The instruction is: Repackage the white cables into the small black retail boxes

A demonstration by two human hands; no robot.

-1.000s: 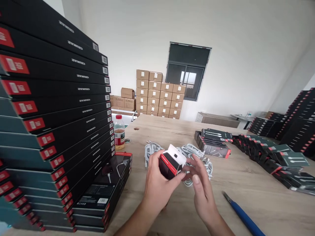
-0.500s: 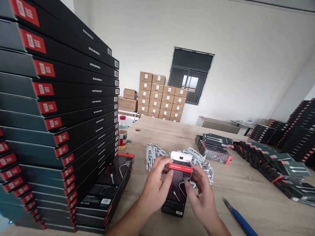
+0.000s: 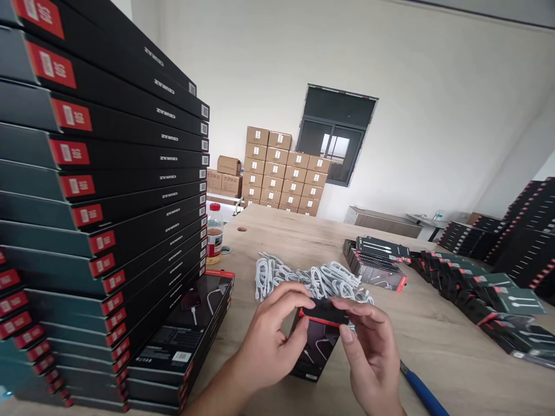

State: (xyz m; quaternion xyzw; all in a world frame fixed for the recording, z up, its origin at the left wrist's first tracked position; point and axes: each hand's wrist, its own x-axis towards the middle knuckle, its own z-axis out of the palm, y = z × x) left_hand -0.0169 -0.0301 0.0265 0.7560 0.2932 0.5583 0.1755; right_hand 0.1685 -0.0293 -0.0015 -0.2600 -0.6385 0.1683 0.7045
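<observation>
Both of my hands hold one black cable box (image 3: 315, 344) with a red top edge, low over the wooden table (image 3: 437, 341). My left hand (image 3: 271, 341) grips its left side, thumb at the top flap. My right hand (image 3: 368, 352) pinches the flap from the right, pressing it down flat. Just behind the box lies a heap of coiled white cables (image 3: 312, 280).
A tall stack of black boxes (image 3: 104, 196) fills the left, with a lower pile (image 3: 182, 341) beside it. A bottle (image 3: 214, 234) stands behind. More boxes (image 3: 459, 271) spread across the right. A blue-handled tool (image 3: 422, 393) lies near my right wrist. Cardboard cartons (image 3: 281, 170) line the far wall.
The box has turned from end-up to lying flat and lower. Its white hang tab, visible earlier, is now folded down under my fingers.
</observation>
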